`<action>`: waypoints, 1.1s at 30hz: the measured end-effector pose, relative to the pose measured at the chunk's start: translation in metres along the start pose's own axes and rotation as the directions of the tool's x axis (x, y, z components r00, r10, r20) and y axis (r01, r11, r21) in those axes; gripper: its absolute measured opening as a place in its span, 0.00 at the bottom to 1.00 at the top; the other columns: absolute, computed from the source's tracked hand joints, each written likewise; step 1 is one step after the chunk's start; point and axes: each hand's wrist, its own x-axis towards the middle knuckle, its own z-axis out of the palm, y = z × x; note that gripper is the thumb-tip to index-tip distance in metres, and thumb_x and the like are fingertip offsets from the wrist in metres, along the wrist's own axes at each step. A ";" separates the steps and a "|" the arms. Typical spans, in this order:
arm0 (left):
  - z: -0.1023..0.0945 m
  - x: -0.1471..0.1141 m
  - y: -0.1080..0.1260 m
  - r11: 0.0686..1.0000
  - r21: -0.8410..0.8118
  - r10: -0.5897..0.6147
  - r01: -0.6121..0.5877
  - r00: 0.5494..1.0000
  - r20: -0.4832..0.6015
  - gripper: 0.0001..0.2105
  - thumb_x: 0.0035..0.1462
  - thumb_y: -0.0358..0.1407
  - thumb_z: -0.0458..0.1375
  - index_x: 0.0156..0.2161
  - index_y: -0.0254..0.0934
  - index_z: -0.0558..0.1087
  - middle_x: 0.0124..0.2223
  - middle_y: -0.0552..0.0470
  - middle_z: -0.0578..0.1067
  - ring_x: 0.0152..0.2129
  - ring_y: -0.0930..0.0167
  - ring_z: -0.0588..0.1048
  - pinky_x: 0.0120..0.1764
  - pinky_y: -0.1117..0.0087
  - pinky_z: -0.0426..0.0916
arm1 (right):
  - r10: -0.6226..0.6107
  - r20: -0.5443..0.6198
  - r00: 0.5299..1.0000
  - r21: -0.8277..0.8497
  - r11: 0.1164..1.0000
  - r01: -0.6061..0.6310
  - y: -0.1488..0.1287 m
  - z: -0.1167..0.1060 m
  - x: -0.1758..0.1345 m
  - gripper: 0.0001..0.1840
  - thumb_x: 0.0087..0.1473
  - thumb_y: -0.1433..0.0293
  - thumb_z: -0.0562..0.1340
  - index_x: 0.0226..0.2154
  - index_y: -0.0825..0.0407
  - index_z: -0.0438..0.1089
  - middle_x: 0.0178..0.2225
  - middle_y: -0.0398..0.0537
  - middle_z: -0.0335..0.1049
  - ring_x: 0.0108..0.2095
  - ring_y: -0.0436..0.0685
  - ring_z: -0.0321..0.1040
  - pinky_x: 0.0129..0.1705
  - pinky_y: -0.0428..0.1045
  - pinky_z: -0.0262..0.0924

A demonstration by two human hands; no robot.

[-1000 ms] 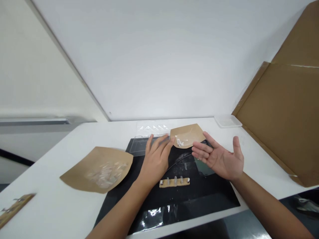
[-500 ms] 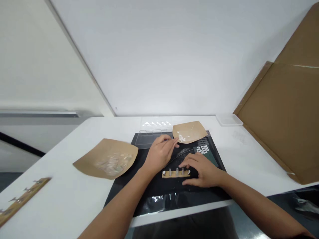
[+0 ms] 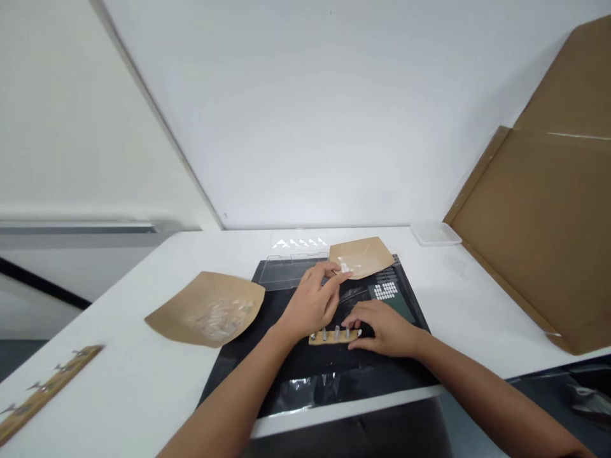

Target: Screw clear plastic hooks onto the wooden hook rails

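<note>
My left hand (image 3: 315, 296) reaches over to a brown paper tray (image 3: 375, 257) holding small white pieces (image 3: 344, 267). Its index finger is stretched out at the tray's near edge, and the fingers are apart. My right hand (image 3: 379, 327) curls round the right end of a small wooden strip (image 3: 329, 340), thumb in front and fingertips behind. Short clear pegs (image 3: 337, 333) stand upright along this strip, and a small white piece sits near each end. Both hands are over a black mat (image 3: 305, 369).
Left of the mat, another brown paper tray (image 3: 179, 315) holds clear plastic bits (image 3: 222, 318). A wooden rack with metal pegs (image 3: 52, 385) lies far left. Behind are a clear plastic case (image 3: 279, 273) and a shallow translucent container (image 3: 435, 235). Cardboard (image 3: 534, 235) stands at right.
My right hand has closed in on the wooden strip's right end. My left index finger has stretched further over the near edge of the tray with white pieces. The view has shifted slightly.
</note>
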 end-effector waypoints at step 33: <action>0.003 -0.012 -0.021 0.926 -0.367 0.060 -0.082 0.996 -0.071 0.12 0.64 0.31 0.63 0.52 0.40 0.73 0.38 0.44 0.79 0.36 0.61 0.76 0.37 0.57 0.76 | -0.017 -0.475 0.880 0.111 0.991 0.080 0.026 -0.019 0.002 0.34 0.47 0.76 0.71 0.54 0.39 0.64 0.39 0.40 0.81 0.34 0.56 0.78 0.38 0.50 0.71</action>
